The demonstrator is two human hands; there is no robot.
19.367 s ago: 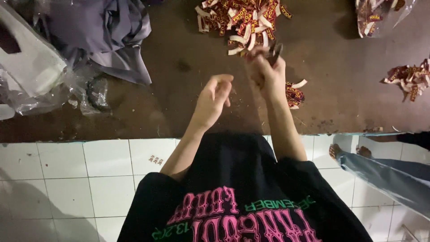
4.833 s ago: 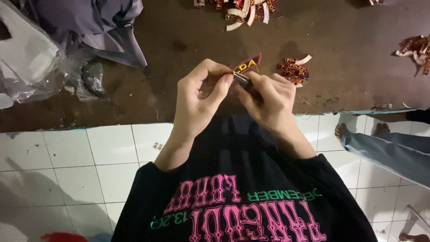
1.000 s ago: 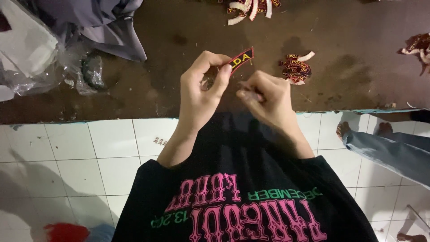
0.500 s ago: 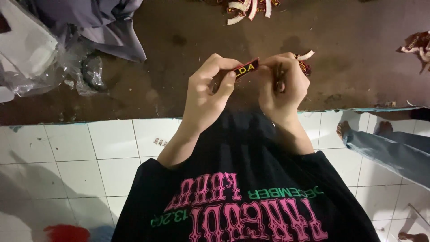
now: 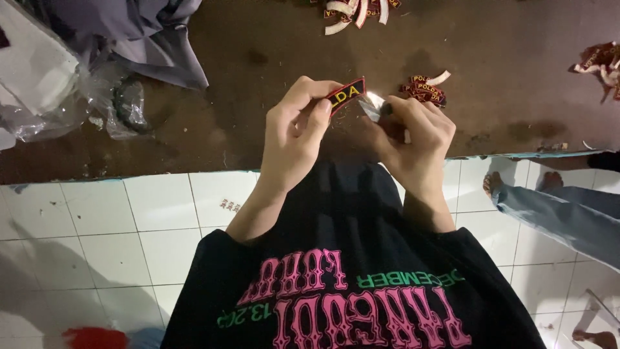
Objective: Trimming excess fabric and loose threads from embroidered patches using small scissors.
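My left hand [image 5: 294,132] pinches a small curved embroidered patch [image 5: 349,94], dark with a red border and yellow letters, holding it up over the brown mat [image 5: 258,90]. My right hand [image 5: 413,132] is closed around small metal scissors [image 5: 373,105], whose shiny blades point at the patch's right end. Just beyond my right hand lies a small stack of similar patches [image 5: 423,89] with a white backing strip.
A heap of patches and white strips [image 5: 355,10] lies at the top edge. More patches [image 5: 597,61] sit at the far right. Grey cloth [image 5: 139,32] and clear plastic bags [image 5: 77,103] fill the left. Another person's leg and foot [image 5: 549,207] rest on the white tiles.
My right hand has come down from beside the stack of patches and brought the scissors to the patch's right end. The left hand still holds the patch.
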